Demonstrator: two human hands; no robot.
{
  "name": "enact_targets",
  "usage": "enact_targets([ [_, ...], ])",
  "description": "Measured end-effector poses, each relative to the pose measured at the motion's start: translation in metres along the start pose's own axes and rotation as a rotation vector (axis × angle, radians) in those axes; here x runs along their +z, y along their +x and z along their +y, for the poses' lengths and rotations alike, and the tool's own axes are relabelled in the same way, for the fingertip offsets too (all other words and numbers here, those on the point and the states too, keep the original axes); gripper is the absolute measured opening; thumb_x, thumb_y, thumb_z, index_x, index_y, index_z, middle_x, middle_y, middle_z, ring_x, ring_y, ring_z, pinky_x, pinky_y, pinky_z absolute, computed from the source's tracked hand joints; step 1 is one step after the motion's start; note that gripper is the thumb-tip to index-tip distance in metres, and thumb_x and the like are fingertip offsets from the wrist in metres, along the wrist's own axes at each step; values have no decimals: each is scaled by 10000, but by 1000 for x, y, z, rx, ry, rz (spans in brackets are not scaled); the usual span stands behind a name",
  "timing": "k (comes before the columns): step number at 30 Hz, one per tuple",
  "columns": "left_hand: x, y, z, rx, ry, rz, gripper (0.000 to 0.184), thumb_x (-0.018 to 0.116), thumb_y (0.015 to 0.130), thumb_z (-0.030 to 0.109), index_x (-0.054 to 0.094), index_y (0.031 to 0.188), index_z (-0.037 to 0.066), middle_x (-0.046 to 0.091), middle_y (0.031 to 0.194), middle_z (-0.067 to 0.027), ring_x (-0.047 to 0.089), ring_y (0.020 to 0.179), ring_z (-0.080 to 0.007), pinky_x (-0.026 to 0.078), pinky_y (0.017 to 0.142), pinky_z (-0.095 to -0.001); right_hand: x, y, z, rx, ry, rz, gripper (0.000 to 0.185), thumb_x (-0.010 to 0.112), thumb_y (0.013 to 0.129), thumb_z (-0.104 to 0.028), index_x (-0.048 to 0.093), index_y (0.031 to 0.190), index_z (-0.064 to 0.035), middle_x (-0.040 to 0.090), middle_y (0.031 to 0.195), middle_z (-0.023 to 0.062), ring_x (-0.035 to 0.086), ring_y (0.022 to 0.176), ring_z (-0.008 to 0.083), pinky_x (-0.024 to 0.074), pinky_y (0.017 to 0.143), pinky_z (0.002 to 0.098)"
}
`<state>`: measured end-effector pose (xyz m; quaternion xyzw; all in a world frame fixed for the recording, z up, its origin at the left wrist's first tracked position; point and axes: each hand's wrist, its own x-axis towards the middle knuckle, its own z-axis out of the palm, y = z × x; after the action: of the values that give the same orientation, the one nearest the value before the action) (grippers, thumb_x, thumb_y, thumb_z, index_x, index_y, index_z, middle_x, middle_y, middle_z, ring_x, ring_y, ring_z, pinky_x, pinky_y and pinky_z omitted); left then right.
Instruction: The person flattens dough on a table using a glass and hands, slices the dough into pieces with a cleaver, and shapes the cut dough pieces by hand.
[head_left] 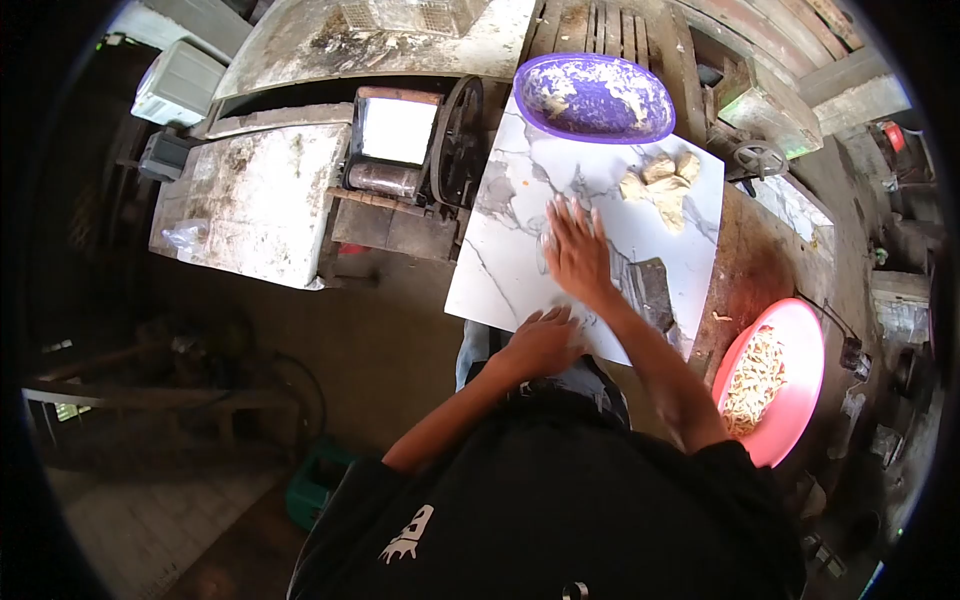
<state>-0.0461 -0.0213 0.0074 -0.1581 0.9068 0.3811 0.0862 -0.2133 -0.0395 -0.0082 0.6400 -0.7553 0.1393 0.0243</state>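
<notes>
My right hand (577, 250) lies flat on a white marble-patterned board (495, 260), fingers stretched forward and a little apart, with nothing in it. My left hand (545, 345) is at the board's front edge, close to my body; its fingers are extended, slightly blurred, and no object shows in them. Several lumps of pale dough (664, 188) sit together on the board, beyond and to the right of my right hand. At the board's far end stands a purple oval basin (597, 120), its inside smeared with dough or flour.
A hand-cranked roller machine (388, 180) with a large wheel stands left of the board, beside a stained white tabletop (265, 205). On the right, a pink basin (800, 400) holds many thin pale strips (757, 380). A green plastic stool (318, 485) is at lower left.
</notes>
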Motion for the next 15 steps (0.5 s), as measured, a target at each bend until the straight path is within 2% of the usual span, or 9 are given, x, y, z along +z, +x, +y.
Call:
enact_targets([
  [1,-16,-3,4,6,-4,1,557,517,932,399,500,1304,-15,476,1368,-256,424,1311,-371,339,1076,-470,-3,-15,-6,29,43,-16,528,445,954,-293,422,1417,-40,395,1483,148,333,1389,321,210,1143,499],
  [3,-44,-14,10,-148,-285,-312,475,531,936,377,581,1206,-11,611,1206,-215,561,1147,-367,431,977,-438,-9,-37,-16,79,123,-30,530,440,955,-291,418,1417,-34,388,1487,147,336,1386,320,215,1145,482],
  [4,-44,-17,4,-144,-284,-310,475,531,936,377,581,1206,-11,611,1206,-215,561,1147,-367,431,977,-438,-14,-41,-21,82,133,-38,527,433,963,-295,413,1417,-28,376,1494,147,332,1388,321,219,1146,474],
  [6,-38,-24,-7,-116,-308,-177,405,536,941,356,625,1128,8,658,1105,-196,613,1034,-368,467,906,-428,-6,-34,-16,86,105,-53,529,426,968,-301,405,1422,-29,380,1491,148,327,1390,322,217,1146,476],
  [9,-39,-24,-13,-152,-321,-102,355,534,945,326,633,1093,19,656,1088,-204,613,1027,-371,463,902,-441,10,3,0,56,20,-47,533,415,980,-321,392,1427,-31,395,1479,159,325,1390,324,226,1141,479],
  [13,-50,-22,-8,-143,-316,-75,335,536,940,315,638,1055,17,670,1033,-193,628,982,-360,475,872,-434,15,20,6,7,-61,-3,540,417,981,-331,388,1424,-23,401,1469,177,329,1387,327,229,1136,490],
  [15,-62,-21,-9,-219,-345,-193,306,549,928,287,637,1039,16,684,970,-175,644,930,-345,490,835,-415,11,12,2,-15,-59,-9,546,417,981,-332,382,1425,-16,396,1471,181,330,1386,327,224,1137,499],
])
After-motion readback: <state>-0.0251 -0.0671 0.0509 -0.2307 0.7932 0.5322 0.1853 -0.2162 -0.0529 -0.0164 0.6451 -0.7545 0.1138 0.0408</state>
